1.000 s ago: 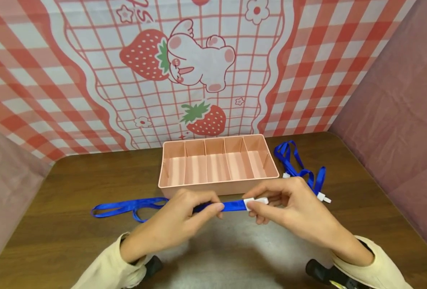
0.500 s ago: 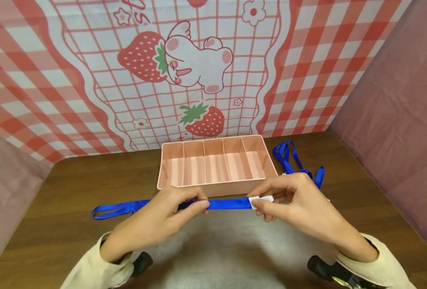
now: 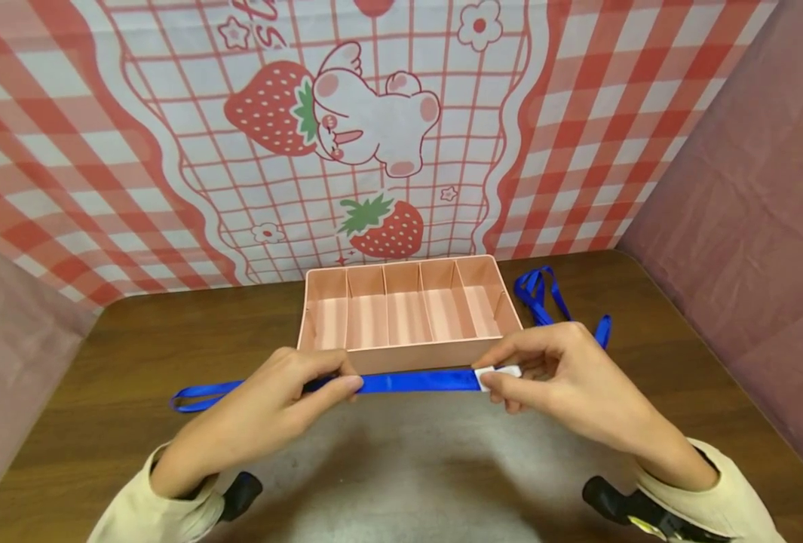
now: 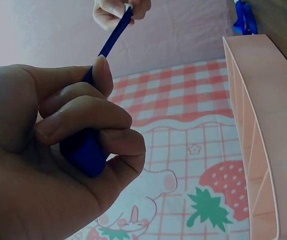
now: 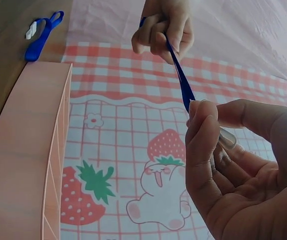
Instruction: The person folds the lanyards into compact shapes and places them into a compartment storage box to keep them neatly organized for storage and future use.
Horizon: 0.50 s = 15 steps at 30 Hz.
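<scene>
Brown table (image 3: 68, 437), blue lanyard (image 3: 418, 381), hands (image 3: 268, 403) (image 3: 574, 385) farther apart than before

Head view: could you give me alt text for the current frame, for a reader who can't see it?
A person's left hand and right hand hold a blue lanyard straight between them, the right pinching its white end. Behind is a pink divided tray on a wooden table, with another blue strap to its right.
</scene>
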Each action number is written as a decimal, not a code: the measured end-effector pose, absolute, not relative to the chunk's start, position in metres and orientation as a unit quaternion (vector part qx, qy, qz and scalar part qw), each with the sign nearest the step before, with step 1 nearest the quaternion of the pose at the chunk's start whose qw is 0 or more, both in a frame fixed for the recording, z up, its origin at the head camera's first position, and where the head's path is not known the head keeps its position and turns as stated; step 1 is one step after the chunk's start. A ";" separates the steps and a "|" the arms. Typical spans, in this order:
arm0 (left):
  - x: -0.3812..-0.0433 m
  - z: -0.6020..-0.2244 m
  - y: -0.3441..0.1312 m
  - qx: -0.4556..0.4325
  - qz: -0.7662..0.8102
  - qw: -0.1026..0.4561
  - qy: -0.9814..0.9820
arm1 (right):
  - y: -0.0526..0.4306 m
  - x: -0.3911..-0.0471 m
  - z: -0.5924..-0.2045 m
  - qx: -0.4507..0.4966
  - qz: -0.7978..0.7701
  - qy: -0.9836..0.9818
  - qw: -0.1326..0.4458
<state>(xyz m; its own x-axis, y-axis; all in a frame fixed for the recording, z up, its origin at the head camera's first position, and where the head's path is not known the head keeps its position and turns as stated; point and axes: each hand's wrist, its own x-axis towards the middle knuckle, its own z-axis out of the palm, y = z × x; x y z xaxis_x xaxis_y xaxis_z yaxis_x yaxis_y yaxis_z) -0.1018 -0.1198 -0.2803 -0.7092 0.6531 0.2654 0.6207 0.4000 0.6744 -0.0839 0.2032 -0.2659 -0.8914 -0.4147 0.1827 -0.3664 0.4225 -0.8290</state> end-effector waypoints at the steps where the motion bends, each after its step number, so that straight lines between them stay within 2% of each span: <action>1: -0.102 -0.281 -0.122 0.382 0.393 0.021 0.836 | 0.203 -0.084 -0.266 -0.232 -0.483 0.844 0.024; 15: -0.112 -0.279 -0.141 0.445 0.375 0.042 0.812 | 0.206 -0.088 -0.265 -0.218 -0.446 0.868 0.012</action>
<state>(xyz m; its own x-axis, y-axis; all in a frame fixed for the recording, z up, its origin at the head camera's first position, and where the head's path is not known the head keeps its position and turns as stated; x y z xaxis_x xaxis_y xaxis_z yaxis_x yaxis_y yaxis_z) -0.1122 -0.1409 -0.2793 -0.6008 0.7542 0.2651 0.6911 0.3234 0.6463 -0.0876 0.2061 -0.2649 -0.9051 -0.3880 0.1740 -0.3674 0.5077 -0.7793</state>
